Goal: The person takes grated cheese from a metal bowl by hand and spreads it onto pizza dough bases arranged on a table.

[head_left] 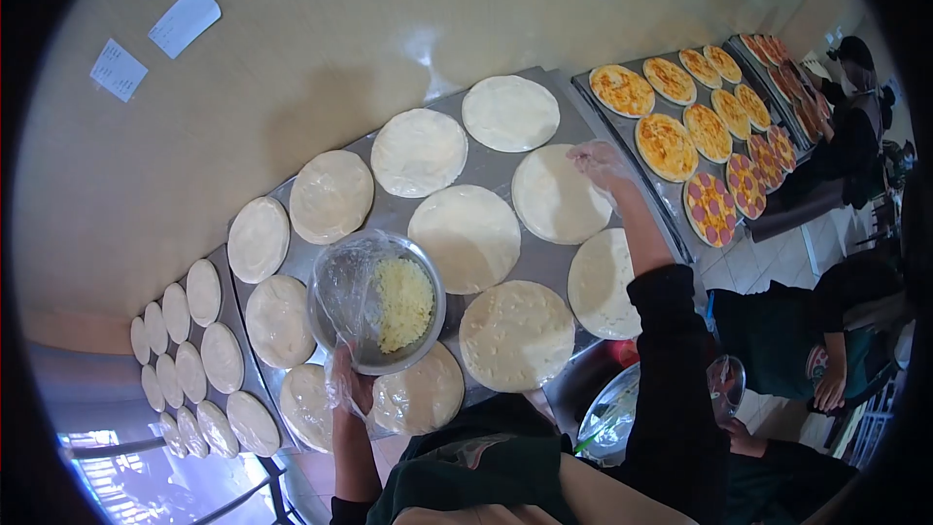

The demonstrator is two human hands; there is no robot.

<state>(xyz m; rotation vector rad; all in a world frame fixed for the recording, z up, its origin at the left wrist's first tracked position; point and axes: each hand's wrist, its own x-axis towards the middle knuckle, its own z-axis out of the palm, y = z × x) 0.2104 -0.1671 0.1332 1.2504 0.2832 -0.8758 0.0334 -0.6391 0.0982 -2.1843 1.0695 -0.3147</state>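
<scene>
Over the bench (391, 202), toward its front edge: metal bowl (439, 309) of pale shreds (403, 303) | left hand (355, 386) grasps bowl's near side | right hand (600, 165) bunched above dough round (556, 206) by right edge, cannot tell if holding anything | bowl looks stiff, slick: grip rim; shreds light, pinchable; dough soft, tearable

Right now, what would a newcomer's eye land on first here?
Probably the metal bowl of pale shreds, left of centre, held by the left hand among rows of dough rounds. Next, the right hand over a round farther right, and the topped pizzas at the upper right.
</scene>
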